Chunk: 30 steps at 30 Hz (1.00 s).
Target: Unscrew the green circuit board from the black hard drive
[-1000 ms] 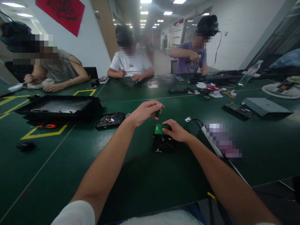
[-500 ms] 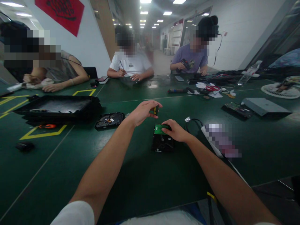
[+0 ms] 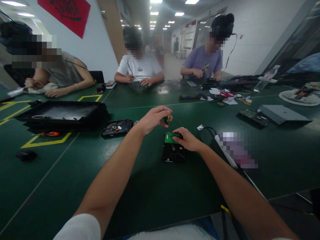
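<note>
A black hard drive with a green circuit board lies on the table in front of me. Over its right far corner my right hand is closed, thumb on the board's edge and fingers round the far side. My left hand is raised just above and beyond the drive, its fingers wrapped round the black and yellow handle of a screwdriver. The shaft is too thin and dark to make out. Left of my left forearm sits a second hard drive.
Black trays are stacked at the left. A power strip with a cable is to the right, beyond it a circuit board part and a grey metal case. Three co-workers sit across the green table.
The screwdriver handle has turned a little in my left fingers, showing less yellow. My right hand and the hard drive keep their places. The co-worker in purple has lowered a tool.
</note>
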Each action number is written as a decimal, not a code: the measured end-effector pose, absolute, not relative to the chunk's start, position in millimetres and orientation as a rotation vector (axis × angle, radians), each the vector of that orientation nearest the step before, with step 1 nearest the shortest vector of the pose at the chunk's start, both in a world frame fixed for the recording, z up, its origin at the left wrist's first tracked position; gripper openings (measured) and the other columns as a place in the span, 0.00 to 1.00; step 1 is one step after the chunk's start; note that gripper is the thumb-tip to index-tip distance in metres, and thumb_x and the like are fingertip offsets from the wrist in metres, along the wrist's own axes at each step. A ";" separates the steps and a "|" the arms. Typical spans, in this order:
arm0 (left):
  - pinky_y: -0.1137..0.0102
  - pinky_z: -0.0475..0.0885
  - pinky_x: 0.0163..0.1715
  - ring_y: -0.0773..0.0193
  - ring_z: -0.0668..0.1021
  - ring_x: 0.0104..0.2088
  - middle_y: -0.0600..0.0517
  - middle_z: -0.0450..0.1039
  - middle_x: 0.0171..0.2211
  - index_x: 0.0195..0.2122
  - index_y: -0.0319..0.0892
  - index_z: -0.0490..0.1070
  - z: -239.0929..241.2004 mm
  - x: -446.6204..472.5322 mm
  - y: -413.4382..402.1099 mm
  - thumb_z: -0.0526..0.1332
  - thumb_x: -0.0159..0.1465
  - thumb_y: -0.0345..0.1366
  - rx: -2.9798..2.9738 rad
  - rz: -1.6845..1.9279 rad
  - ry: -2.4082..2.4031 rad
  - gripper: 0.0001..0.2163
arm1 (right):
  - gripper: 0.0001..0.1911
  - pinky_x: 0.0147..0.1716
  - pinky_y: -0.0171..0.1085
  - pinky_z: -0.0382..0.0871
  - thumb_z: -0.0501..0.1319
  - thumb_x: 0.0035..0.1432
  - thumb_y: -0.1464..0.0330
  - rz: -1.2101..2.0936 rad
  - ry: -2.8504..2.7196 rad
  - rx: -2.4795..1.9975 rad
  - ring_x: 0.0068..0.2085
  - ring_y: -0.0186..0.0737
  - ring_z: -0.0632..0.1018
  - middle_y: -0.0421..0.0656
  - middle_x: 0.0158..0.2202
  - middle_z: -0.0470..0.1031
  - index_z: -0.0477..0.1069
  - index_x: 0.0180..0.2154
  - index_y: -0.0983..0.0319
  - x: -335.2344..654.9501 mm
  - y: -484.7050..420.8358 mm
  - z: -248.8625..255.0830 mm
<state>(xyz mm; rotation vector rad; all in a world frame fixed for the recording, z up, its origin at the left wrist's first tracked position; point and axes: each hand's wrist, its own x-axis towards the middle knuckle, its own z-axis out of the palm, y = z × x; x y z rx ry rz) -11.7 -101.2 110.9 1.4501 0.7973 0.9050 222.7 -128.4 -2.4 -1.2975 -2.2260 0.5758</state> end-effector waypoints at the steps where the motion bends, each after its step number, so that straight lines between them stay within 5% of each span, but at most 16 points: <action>1: 0.69 0.78 0.32 0.58 0.80 0.41 0.44 0.79 0.39 0.43 0.41 0.74 110.7 -11.2 -101.1 0.68 0.65 0.43 1.432 0.910 0.798 0.12 | 0.17 0.56 0.51 0.70 0.63 0.67 0.61 0.580 -2.226 -1.301 0.54 0.53 0.77 0.48 0.52 0.77 0.75 0.55 0.57 222.8 -128.4 -2.3; 21: 0.66 0.80 0.36 0.58 0.79 0.41 0.45 0.77 0.38 0.42 0.41 0.78 108.8 -12.5 -96.5 0.62 0.67 0.39 1.408 0.934 0.739 0.09 | 0.16 0.57 0.51 0.69 0.63 0.67 0.61 0.592 -2.217 -1.297 0.54 0.52 0.77 0.48 0.52 0.77 0.75 0.54 0.58 222.1 -128.8 -0.9; 30: 0.72 0.75 0.31 0.64 0.76 0.36 0.49 0.73 0.35 0.36 0.40 0.77 107.6 -11.1 -98.7 0.68 0.65 0.45 1.506 0.931 0.772 0.12 | 0.16 0.57 0.51 0.70 0.63 0.67 0.61 0.587 -2.219 -1.307 0.54 0.53 0.77 0.48 0.52 0.77 0.76 0.54 0.57 221.4 -129.6 0.7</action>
